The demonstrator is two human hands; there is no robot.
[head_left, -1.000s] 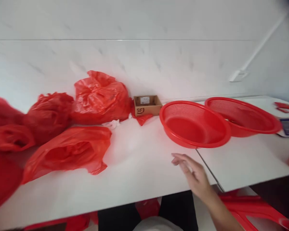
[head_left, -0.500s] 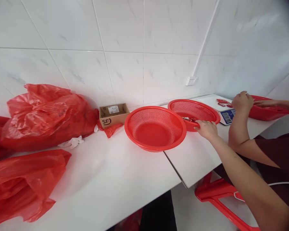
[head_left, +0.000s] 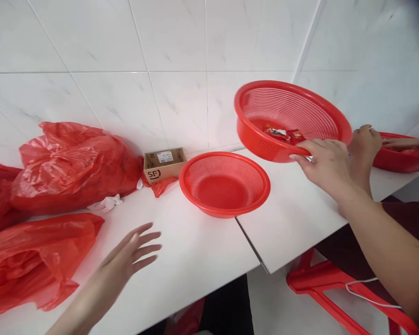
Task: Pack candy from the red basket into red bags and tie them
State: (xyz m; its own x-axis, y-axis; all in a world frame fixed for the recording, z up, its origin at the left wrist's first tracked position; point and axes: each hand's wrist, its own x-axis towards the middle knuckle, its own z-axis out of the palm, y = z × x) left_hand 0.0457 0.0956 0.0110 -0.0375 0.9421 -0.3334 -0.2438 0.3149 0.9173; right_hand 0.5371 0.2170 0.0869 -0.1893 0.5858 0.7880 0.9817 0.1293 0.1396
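Note:
My right hand [head_left: 323, 160] grips the near rim of a red plastic colander [head_left: 293, 100], thumb outside and fingers over the edge. The colander is up off the table, a little tilted, and several small red and white packets [head_left: 282, 134] lie in its bottom. My left hand [head_left: 134, 251] is over the table at the left, fingers spread, with nothing in it. Between the two hands a second red colander [head_left: 225, 209] stands on the table with nothing inside.
Red plastic bags [head_left: 77, 167] fill the left side, with a crumpled white cloth [head_left: 106, 204] beside them. A cardboard box [head_left: 164, 165] stands against the wall. At the right a co-worker's hand [head_left: 366, 144] is near another red basin [head_left: 405, 160]. A red stool [head_left: 321, 277] is below the table.
My right hand has lifted the colander with the packets up from the table, towards the wall and right. My left hand has come into view from the lower left.

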